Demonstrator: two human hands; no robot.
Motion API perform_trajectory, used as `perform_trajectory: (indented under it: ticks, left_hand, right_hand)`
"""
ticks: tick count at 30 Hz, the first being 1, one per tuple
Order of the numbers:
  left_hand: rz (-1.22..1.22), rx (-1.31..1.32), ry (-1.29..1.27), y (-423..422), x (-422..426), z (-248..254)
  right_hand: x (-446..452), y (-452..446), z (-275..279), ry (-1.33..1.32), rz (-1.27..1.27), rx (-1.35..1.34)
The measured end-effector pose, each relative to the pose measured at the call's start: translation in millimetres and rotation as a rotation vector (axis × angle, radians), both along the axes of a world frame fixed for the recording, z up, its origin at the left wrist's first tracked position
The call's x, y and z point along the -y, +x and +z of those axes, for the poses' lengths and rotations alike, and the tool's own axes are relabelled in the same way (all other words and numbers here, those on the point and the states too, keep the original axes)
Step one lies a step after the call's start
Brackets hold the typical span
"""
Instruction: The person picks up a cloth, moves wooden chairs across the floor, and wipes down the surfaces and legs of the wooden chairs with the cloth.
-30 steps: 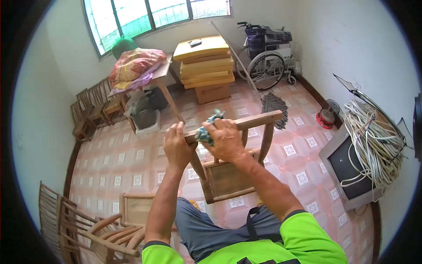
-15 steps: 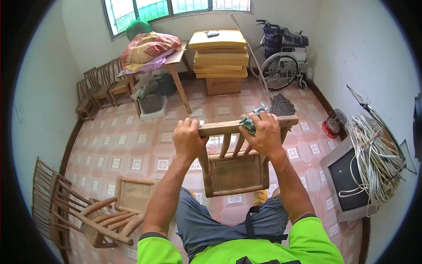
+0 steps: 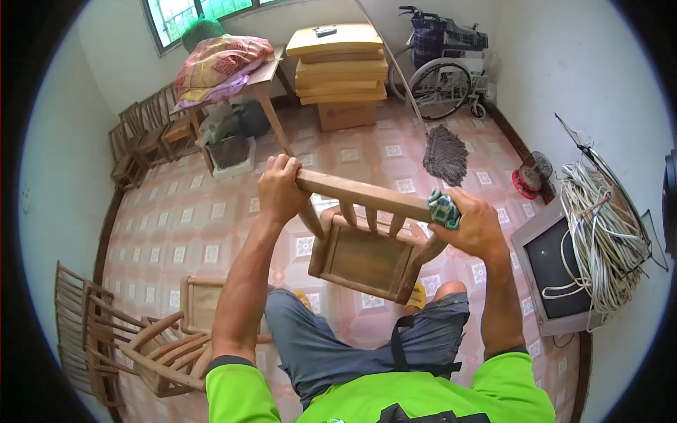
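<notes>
Across the room runs a pink tiled floor (image 3: 162, 240), and at its far side, near the window (image 3: 173, 21), stands the bench (image 3: 268, 72), loaded with a patterned bundle (image 3: 222, 67). Next comes the wheelchair (image 3: 431, 42) against the far wall, then a yellow stack (image 3: 340, 70) between the two. To the person's right a television (image 3: 557, 264) sits tilted, a coil of cable (image 3: 606, 247) heaped on it. Low on the person's left, more wooden chairs (image 3: 159, 342) lie bunched together. The chair in hand (image 3: 365, 257) is straight in front of the person, tipped, its seat above the knees as I see it and its top rail (image 3: 363, 194) slanting down to the right; whether its legs meet the floor I can't tell. The left hand (image 3: 281, 189) has its fingers wrapped over the rail's left end. At the other end, the right hand (image 3: 476, 224) keeps its fingers clenched on a small green cloth (image 3: 443, 210), which is pressed against the wood.
</notes>
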State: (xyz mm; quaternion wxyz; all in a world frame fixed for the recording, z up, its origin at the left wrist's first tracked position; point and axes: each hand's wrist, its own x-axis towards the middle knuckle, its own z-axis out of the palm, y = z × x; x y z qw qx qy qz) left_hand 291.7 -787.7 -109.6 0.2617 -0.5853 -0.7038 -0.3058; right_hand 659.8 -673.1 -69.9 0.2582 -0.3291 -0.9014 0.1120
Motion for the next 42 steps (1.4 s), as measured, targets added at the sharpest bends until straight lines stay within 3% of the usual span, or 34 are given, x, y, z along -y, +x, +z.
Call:
perform_trajectory:
  ticks: [5,9,11,13,15,17,21,24,27,28,29,31,32,33,35,36,39,40,42]
  left_hand:
    - [0.000,0.025,0.044,-5.1,-16.8,-5.4]
    - [0.064,-0.017,-0.060,-14.1,5.3,1.4]
    - [0.065,0.092,-0.218,-15.0,20.7,10.0]
    - [0.006,0.043,-0.228,-19.8,35.5,4.9]
    - [0.026,0.090,-0.213,-17.4,58.2,2.1]
    - [0.036,0.049,-0.217,-14.8,79.7,-3.4]
    - [0.049,0.001,-0.191,-15.3,125.5,-12.3]
    - [0.056,0.022,-0.179,-13.1,159.7,-21.3]
    - [0.079,0.042,-0.157,-15.5,197.9,-37.3]
    - [0.084,0.086,-0.147,-13.7,209.1,-43.3]
    - [0.099,0.089,-0.158,-14.7,218.9,-48.5]
    - [0.094,0.113,-0.133,-17.4,233.8,-58.5]
    - [0.108,0.116,-0.141,-17.8,238.7,-60.6]
    - [0.124,0.100,-0.147,-17.3,242.5,-62.8]
    - [0.140,0.086,-0.161,-17.1,249.4,-66.4]
    - [0.150,0.087,-0.171,-17.5,251.8,-68.0]
    - [0.144,0.122,-0.161,-19.0,258.0,-75.6]
    - [0.132,0.155,-0.136,-19.7,260.1,-79.0]
    - [0.142,0.179,-0.144,-17.6,260.2,-79.3]
  right_hand:
    - [-17.7,-10.0,-1.1,0.112,0.036,-0.099]
    - [26.3,-6.8,-6.3,0.119,0.084,-0.162]
    - [59.1,4.0,-3.4,-0.170,0.236,-0.265]
    - [80.9,14.6,-14.6,-0.613,0.413,-0.452]
    - [91.9,19.8,-31.3,-0.755,0.448,-0.485]
    - [105.1,10.9,-43.3,-1.264,0.567,-0.684]
    - [119.3,-31.8,-77.4,-1.081,0.735,-0.496]
    - [133.9,-71.6,-150.4,-0.714,0.727,-0.324]
    - [138.1,-83.3,-198.4,-0.826,0.743,-0.361]
    - [139.3,-83.9,-211.6,-0.832,0.638,-0.297]
    - [146.7,-87.0,-210.3,-0.847,0.649,-0.292]
    - [158.5,-96.6,-207.0,-1.139,0.468,-0.255]
    - [176.2,-108.1,-212.3,-0.914,0.534,-0.405]
    - [193.3,-114.9,-176.7,-1.066,0.541,-0.395]
    - [224.4,-131.2,-143.9,-0.975,0.859,-0.422]
    - [241.6,-132.0,-129.9,-0.810,0.859,-0.361]
    - [233.9,-149.2,-136.1,-0.769,1.025,-0.384]
    - [228.0,-153.2,-146.4,-0.843,0.993,-0.360]
    - [208.0,-165.1,-187.6,-0.684,0.833,-0.380]
